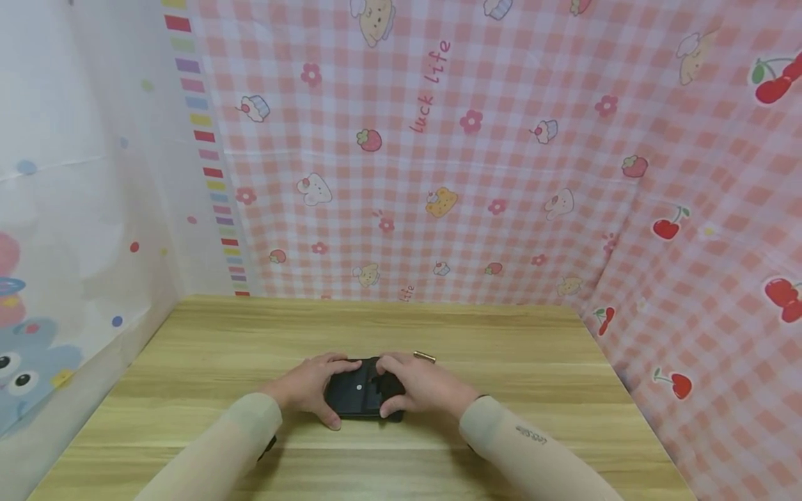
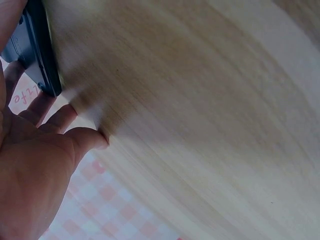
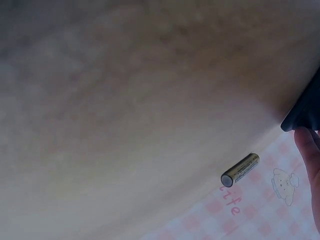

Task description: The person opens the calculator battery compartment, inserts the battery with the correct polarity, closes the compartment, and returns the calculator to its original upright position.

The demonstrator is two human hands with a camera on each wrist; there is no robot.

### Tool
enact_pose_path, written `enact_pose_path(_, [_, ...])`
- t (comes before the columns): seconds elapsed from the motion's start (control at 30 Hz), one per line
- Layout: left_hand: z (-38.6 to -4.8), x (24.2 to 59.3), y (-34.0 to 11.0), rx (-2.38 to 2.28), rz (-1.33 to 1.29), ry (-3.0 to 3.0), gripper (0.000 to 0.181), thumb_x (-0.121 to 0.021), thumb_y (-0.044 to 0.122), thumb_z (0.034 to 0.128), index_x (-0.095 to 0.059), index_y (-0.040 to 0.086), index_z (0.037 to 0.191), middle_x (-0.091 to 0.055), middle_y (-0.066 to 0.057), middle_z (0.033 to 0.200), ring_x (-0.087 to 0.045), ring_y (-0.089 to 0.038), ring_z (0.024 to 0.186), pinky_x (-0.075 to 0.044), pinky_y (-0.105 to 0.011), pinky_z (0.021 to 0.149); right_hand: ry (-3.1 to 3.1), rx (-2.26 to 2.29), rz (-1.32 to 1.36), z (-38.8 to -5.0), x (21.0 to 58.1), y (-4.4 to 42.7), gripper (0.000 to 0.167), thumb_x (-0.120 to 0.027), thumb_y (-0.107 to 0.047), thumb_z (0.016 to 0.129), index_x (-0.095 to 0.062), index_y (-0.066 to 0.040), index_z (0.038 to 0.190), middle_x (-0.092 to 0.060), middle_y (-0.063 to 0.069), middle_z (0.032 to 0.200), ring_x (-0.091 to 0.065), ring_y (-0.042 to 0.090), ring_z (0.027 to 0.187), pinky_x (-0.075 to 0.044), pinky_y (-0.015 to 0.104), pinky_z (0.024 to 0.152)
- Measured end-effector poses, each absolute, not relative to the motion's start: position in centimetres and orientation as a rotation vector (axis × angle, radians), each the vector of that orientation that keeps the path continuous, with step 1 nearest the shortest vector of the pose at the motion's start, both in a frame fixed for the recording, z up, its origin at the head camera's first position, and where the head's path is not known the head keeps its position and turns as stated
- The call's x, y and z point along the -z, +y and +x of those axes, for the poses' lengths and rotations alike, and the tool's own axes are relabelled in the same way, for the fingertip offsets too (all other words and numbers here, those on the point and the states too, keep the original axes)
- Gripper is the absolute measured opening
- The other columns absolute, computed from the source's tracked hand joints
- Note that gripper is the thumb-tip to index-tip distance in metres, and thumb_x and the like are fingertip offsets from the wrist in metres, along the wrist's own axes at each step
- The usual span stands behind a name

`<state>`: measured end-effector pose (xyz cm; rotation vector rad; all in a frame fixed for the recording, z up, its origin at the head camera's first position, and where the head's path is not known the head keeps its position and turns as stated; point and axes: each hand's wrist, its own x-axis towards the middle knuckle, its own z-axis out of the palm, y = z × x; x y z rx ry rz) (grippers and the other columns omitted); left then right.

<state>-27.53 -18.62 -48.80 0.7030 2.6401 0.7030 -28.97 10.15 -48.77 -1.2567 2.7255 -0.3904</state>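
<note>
A flat black device point(image 1: 347, 400) with a small pale round spot on its face lies on the wooden table; its exact kind cannot be told. My left hand point(image 1: 308, 387) grips its left end, thumb along the near edge and fingers along the far edge. At the right end, my right hand point(image 1: 429, 384) holds the device with bent fingers and thumb, covering much of that end. A dark part under the right palm is hard to make out. Just beyond the right hand lies a gold-coloured cylindrical battery point(image 3: 241, 170). The left wrist view shows the device's dark edge point(image 2: 44, 60) beside the fingertips.
The wood-grain table point(image 1: 376, 466) stretches around both hands. A pink checked cloth point(image 1: 407, 174) hangs behind it, a cherry-printed cloth point(image 1: 708, 278) stands at the right, and a white printed cloth point(image 1: 81, 209) at the left.
</note>
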Motion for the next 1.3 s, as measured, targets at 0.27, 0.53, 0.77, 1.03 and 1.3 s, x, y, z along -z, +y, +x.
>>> enact_pose_path(0.27, [-27.66, 49.10, -18.70, -0.705, 0.704, 2.642, 0.113, -0.104, 0.036, 0.0663, -0.047, 0.022, 0.163, -0.038, -0.021, 0.168, -0.040, -0.052, 0.152, -0.027, -0.078, 0.122, 2.730, 0.418, -1.250, -29.03, 49.04, 10.30, 0.064, -0.072, -0.064, 0.091, -0.051, -0.023, 0.136, -0.062, 0.003, 0.139, -0.065, 0.013, 0.115, -0.058, 0.031, 0.099])
enact_pose_path(0.53, [-27.85, 49.41, -18.70, -0.704, 0.700, 2.651, 0.114, -0.105, 0.036, 0.0654, -0.047, 0.023, 0.163, -0.039, -0.021, 0.168, -0.040, -0.052, 0.152, -0.026, -0.077, 0.123, 2.733, 0.449, -1.236, -28.89, 49.10, 10.41, 0.062, -0.072, -0.063, 0.093, -0.050, -0.024, 0.136, -0.065, 0.002, 0.132, -0.066, 0.012, 0.109, -0.059, 0.031, 0.096])
enact_pose_path(0.77, [-27.83, 49.46, -18.67, -0.695, 0.708, 2.659, 0.114, -0.104, 0.037, 0.0657, -0.047, 0.023, 0.163, -0.039, -0.021, 0.168, -0.042, -0.051, 0.151, -0.027, -0.077, 0.123, 2.734, 0.463, -1.244, -28.84, 49.12, 10.43, 0.056, -0.065, -0.063, 0.099, -0.051, -0.024, 0.136, -0.059, 0.005, 0.139, -0.064, 0.012, 0.106, -0.058, 0.029, 0.092])
enact_pose_path(1.03, [-27.80, 49.44, -18.66, -0.683, 0.705, 2.660, 0.114, -0.104, 0.037, 0.0662, -0.046, 0.023, 0.163, -0.039, -0.020, 0.168, -0.041, -0.051, 0.152, -0.026, -0.078, 0.123, 2.743, 0.465, -1.293, -28.95, 49.19, 10.43, 0.045, -0.062, -0.053, 0.106, -0.053, -0.021, 0.136, -0.055, 0.004, 0.142, -0.063, 0.012, 0.108, -0.059, 0.030, 0.095])
enact_pose_path(1.3, [-27.78, 49.36, -18.62, -0.689, 0.698, 2.656, 0.114, -0.104, 0.037, 0.0661, -0.046, 0.023, 0.163, -0.038, -0.020, 0.169, -0.040, -0.051, 0.152, -0.024, -0.078, 0.124, 2.743, 0.459, -1.309, -29.15, 49.34, 10.36, 0.039, -0.062, -0.045, 0.108, -0.054, -0.020, 0.136, -0.056, 0.004, 0.141, -0.064, 0.013, 0.109, -0.060, 0.033, 0.097])
